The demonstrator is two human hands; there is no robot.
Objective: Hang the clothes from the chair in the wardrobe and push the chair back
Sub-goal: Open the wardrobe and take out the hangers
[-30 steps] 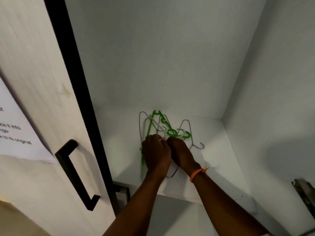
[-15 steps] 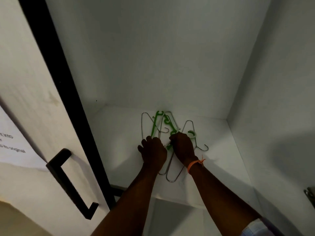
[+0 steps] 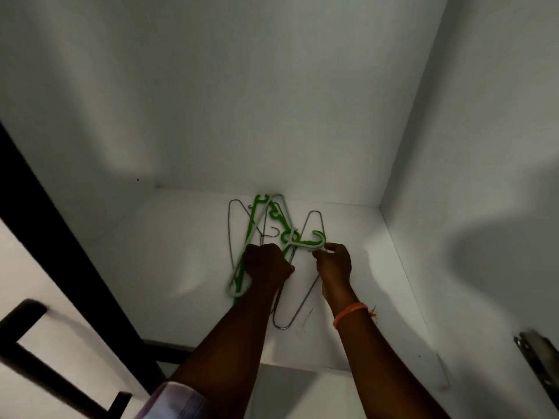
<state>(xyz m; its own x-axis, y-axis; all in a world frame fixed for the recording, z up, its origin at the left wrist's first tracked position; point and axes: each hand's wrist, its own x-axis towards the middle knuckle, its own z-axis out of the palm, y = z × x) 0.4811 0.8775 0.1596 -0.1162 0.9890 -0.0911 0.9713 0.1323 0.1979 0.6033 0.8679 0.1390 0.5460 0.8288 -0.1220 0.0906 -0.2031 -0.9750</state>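
The right hand (image 3: 332, 263) has drawn aside, now pinching a green hanger (image 3: 305, 241) (its hook end); left hand (image 3: 266, 264) grips the tangled pile (image 3: 260, 225), so separating has begun.

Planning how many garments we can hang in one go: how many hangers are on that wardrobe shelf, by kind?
Green plastic hangers: 2
Metal wire hangers: 3
Total: 5, lying in a tangled, overlapping pile, so treat this as a best count.
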